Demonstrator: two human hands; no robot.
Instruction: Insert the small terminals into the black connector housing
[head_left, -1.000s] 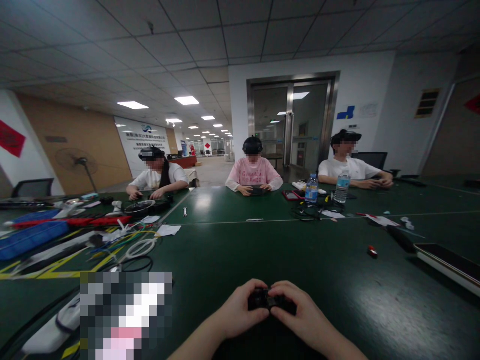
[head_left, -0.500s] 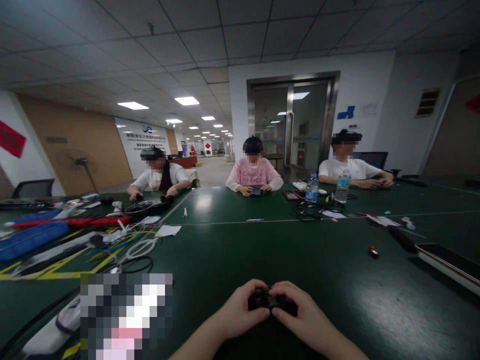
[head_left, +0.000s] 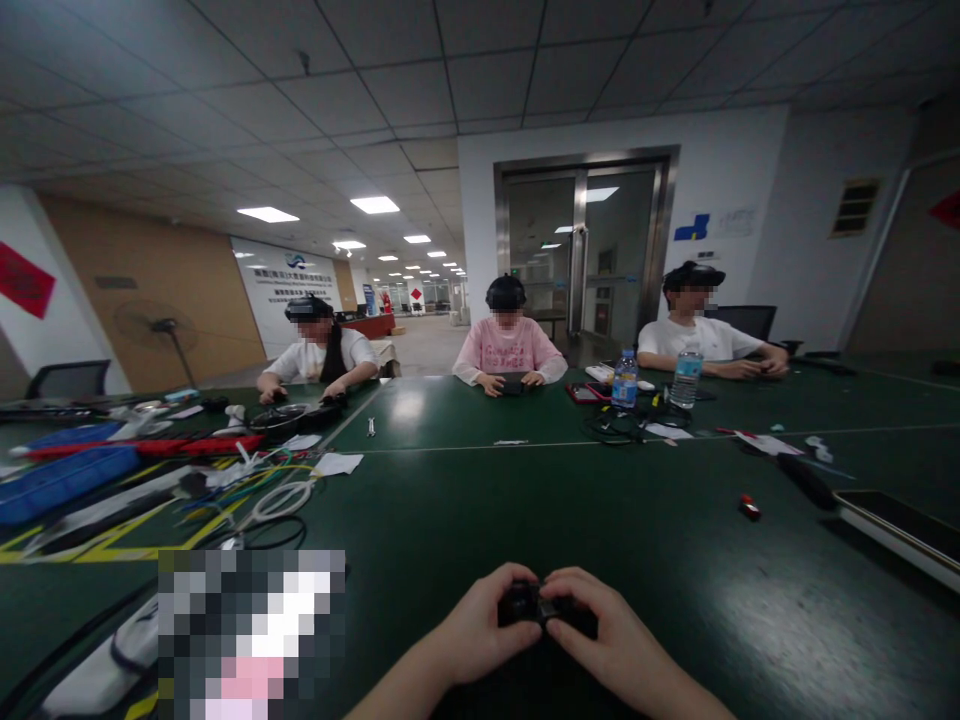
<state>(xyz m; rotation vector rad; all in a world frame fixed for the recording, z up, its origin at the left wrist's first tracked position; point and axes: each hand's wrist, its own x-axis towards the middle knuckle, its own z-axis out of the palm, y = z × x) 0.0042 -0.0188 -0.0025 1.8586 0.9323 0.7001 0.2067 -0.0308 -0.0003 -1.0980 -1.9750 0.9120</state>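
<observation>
Low in the middle of the head view, a small black handheld device (head_left: 545, 606), shaped like a game controller, is held between both hands over the green table. My left hand (head_left: 484, 622) is closed around its left end, with the thumb on the near side and fingers curled over the far side. Around the right end wraps my right hand (head_left: 596, 625) in the same way, its thumb close to the other thumb. Dark shading and the fingers hide most of the device's surface, so its details are hard to make out.
Cables (head_left: 281, 500), a blue tray (head_left: 67, 482) and a white power strip (head_left: 105, 660) lie at left. At right are a small red object (head_left: 748, 507) and a white-edged flat device (head_left: 896, 535). Two bottles (head_left: 624, 378) stand farther back. Three people sit across the green table (head_left: 420, 510).
Both hands keep their hold on the black device with barely any shift. The view has moved very slightly. The person opposite has tilted the dark object in their hands.
</observation>
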